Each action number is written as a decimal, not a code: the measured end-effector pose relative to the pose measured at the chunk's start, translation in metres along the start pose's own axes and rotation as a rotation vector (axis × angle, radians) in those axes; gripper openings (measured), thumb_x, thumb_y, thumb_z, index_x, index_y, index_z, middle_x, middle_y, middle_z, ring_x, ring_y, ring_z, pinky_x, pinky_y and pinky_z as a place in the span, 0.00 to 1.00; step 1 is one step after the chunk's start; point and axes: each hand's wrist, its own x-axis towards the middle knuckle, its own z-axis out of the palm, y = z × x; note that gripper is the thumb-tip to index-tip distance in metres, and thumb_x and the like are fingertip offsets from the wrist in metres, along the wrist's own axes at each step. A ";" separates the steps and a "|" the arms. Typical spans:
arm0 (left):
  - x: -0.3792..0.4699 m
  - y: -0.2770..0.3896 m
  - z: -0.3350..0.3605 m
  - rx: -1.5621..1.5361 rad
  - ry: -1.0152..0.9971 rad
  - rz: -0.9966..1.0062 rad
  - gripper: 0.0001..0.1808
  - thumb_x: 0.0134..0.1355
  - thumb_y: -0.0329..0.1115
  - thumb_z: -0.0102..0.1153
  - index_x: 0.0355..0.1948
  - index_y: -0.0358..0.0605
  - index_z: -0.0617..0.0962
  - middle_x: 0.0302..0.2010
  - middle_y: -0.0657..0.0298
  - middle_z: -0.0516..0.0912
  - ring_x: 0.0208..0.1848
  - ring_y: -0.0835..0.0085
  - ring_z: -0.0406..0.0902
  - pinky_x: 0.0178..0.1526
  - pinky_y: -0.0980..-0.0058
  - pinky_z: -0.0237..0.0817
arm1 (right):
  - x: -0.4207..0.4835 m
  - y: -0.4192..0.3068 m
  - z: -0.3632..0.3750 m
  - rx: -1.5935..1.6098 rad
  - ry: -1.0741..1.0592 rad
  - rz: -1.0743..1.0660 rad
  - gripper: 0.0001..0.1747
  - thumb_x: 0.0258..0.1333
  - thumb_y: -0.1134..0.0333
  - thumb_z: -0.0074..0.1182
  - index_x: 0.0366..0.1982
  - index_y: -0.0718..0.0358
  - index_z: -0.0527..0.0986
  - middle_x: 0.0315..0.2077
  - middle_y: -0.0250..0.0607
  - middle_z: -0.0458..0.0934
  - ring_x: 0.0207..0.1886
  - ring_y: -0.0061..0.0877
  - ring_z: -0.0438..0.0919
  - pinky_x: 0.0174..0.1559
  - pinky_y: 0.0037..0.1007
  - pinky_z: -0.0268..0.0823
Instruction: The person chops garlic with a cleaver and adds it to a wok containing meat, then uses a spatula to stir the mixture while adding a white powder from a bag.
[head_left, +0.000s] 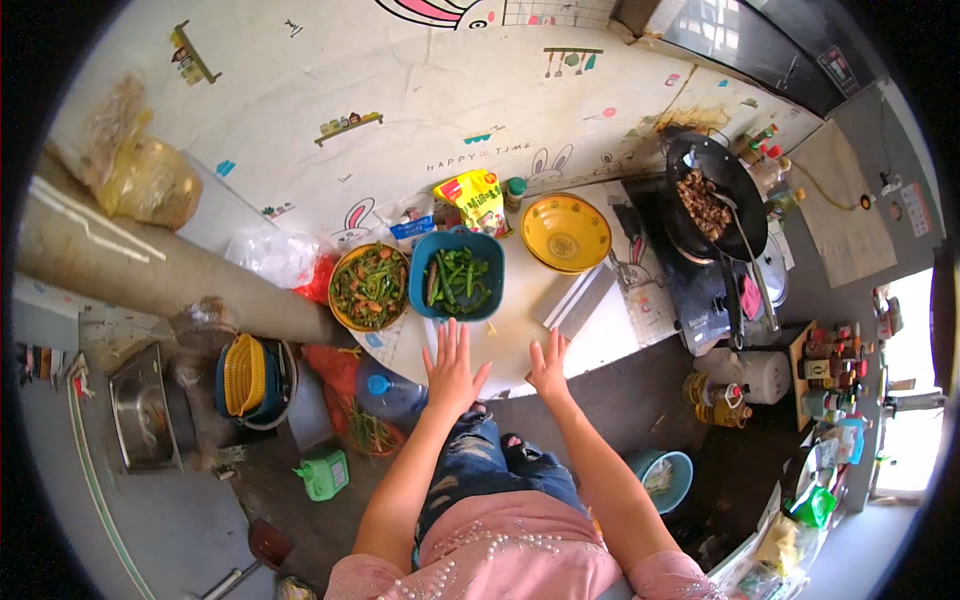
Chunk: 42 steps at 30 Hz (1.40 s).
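Note:
My left hand (452, 369) is spread with nothing in it, over the counter's front edge, just below a blue bowl (417, 294) of green peppers (457, 277). My right hand (550, 369) is empty too, fingers apart, its fingertips near the lower end of a cleaver (579, 300) with a broad grey blade. Left of the blue bowl is a yellow bowl (334, 270) of cooked green vegetables with meat pieces (369, 289). An empty yellow patterned bowl (566, 232) sits behind the cleaver.
At the right, a black wok (750, 202) with browned meat and a metal ladle (750, 247) stands on a cooker (697, 311). A yellow seasoning bag (474, 201) and green-capped jar (515, 193) stand by the wall. On the floor are a blue bucket (679, 487) and green jug (324, 475).

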 end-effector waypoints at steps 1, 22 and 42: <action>-0.008 0.005 0.004 0.002 0.004 -0.005 0.43 0.59 0.48 0.52 0.68 0.43 0.47 0.70 0.53 0.42 0.72 0.55 0.37 0.64 0.41 0.32 | -0.007 -0.004 -0.002 0.079 0.013 -0.048 0.38 0.61 0.52 0.44 0.63 0.69 0.49 0.62 0.67 0.42 0.67 0.53 0.42 0.66 0.43 0.39; -0.174 0.029 0.055 -0.595 0.223 -0.308 0.37 0.65 0.56 0.31 0.68 0.44 0.46 0.70 0.51 0.43 0.71 0.52 0.38 0.63 0.41 0.38 | -0.167 -0.015 0.015 0.206 -0.200 -0.178 0.34 0.67 0.51 0.27 0.65 0.67 0.42 0.66 0.51 0.41 0.70 0.40 0.39 0.67 0.34 0.35; -0.283 -0.110 0.010 -0.669 0.160 -0.258 0.38 0.67 0.56 0.27 0.67 0.37 0.45 0.69 0.45 0.43 0.71 0.52 0.38 0.68 0.58 0.33 | -0.308 -0.066 0.134 0.287 -0.128 -0.091 0.33 0.67 0.52 0.27 0.66 0.63 0.42 0.67 0.48 0.40 0.70 0.38 0.40 0.67 0.34 0.37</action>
